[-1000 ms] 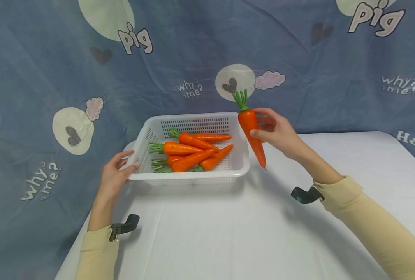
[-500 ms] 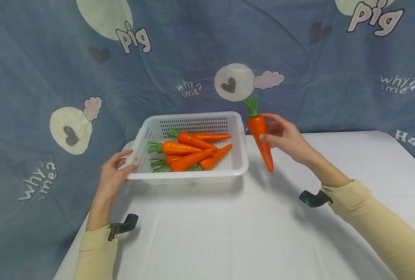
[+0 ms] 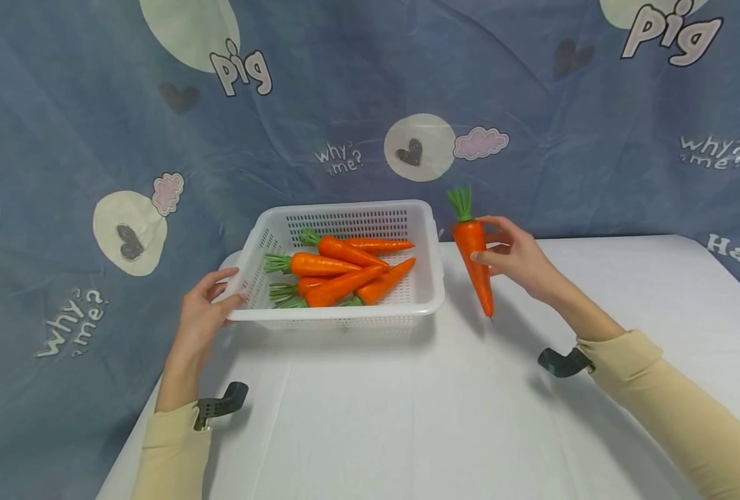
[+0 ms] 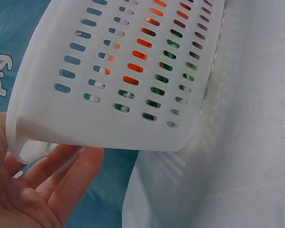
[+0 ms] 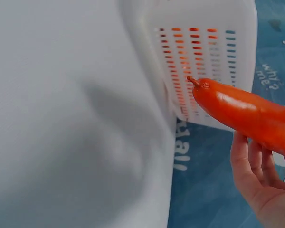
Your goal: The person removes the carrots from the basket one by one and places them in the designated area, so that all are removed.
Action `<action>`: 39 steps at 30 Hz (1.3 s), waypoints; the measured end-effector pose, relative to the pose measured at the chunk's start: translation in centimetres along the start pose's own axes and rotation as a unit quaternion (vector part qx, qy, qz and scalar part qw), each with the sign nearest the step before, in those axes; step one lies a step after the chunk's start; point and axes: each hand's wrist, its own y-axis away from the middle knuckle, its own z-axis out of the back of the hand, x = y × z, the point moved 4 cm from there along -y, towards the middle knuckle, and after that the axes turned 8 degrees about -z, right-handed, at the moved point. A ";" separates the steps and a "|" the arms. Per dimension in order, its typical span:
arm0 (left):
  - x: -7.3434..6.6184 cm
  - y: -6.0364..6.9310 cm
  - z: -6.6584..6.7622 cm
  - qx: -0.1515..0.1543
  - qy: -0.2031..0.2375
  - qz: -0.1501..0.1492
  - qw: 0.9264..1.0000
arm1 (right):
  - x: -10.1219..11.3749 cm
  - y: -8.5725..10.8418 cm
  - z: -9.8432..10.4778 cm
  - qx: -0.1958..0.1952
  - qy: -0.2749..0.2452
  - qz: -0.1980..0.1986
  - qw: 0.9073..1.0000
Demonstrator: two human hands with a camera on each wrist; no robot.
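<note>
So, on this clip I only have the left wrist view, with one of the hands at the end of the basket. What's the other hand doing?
Observer: In the head view, the right hand holds a carrot.
Operator: Is that over the basket or outside it?
Observer: Outside, to the right of it in the head view.
Operator: And the orange and green showing through its side?
Observer: The head view shows several more carrots, heaped together inside.

One carrot (image 3: 310, 284) mostly hidden
</note>
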 end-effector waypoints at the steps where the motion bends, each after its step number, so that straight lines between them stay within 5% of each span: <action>1: 0.0 0.0 0.0 -0.001 -0.001 0.000 1.000 | -0.2 -0.1 0.0 0.000 0.004 -0.003 1.000; 30: -0.1 -0.2 -0.1 0.000 0.004 -0.012 1.000 | -4.7 -2.8 -1.4 -0.003 0.064 -0.142 0.988; 39: 0.0 -0.1 0.1 -0.001 0.004 -0.011 1.000 | -5.4 -3.3 -2.3 0.020 0.097 -0.148 0.984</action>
